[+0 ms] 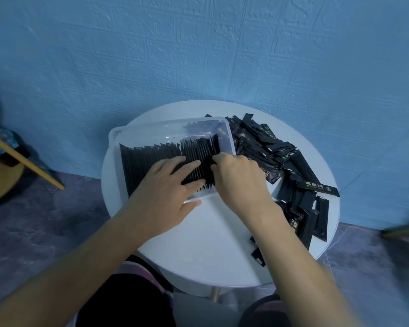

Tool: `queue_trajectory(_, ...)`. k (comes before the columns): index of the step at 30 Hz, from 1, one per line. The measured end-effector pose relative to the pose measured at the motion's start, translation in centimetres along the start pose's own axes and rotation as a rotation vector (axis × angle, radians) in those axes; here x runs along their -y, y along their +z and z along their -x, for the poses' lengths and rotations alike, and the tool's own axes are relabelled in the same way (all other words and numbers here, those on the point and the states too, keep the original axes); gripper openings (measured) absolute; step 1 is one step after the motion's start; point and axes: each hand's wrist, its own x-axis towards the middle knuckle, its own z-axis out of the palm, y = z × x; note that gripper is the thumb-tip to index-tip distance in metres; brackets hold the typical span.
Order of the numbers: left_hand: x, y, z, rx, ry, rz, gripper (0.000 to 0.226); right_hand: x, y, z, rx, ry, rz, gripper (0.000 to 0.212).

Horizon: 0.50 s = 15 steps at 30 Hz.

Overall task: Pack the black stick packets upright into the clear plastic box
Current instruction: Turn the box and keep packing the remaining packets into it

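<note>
Head view: a clear plastic box (226, 135) sits on a round white table (210, 244) against a blue wall (198, 55). Inside it, thin black stick packets (149, 161) stand on edge in one tight row from the left wall almost to the right wall, their crimped top ends showing. The left hand (165, 192) lies flat on the row with straight fingers pressing the packet tops, its thumb by the near rim. The right hand (239, 175) curls its fingers down into the row's right end; the fingertips are hidden, so I cannot tell whether it grips anything. A loose pile (269, 147) of the same black packets, with small gold print, lies flat on the table right of the box.
</note>
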Motion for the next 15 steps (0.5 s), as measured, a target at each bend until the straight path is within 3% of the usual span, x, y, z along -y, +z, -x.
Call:
queue_trajectory(6,0.3,0.0,-0.2,0.008,-0.013,0.028,0.041,-1.2,-0.7,0.7,0.009,-0.038,-0.132,0.02)
queue_trajectory(11,0.4,0.1,-0.2,-0.036,0.016,0.054,0.035,-2.8,-0.2,1.3,-0.17,0.098,-0.63,0.005)
queue_trajectory(13,0.3,0.1,-0.1,-0.053,0.033,0.068,0.032,-3.5,0.2,1.2,-0.195,0.127,-0.598,0.016)
queue_trajectory(15,0.6,0.3,-0.1,-0.072,0.064,0.09,0.026,-3.8,0.3,1.0,-0.111,0.15,-0.551,0.022)
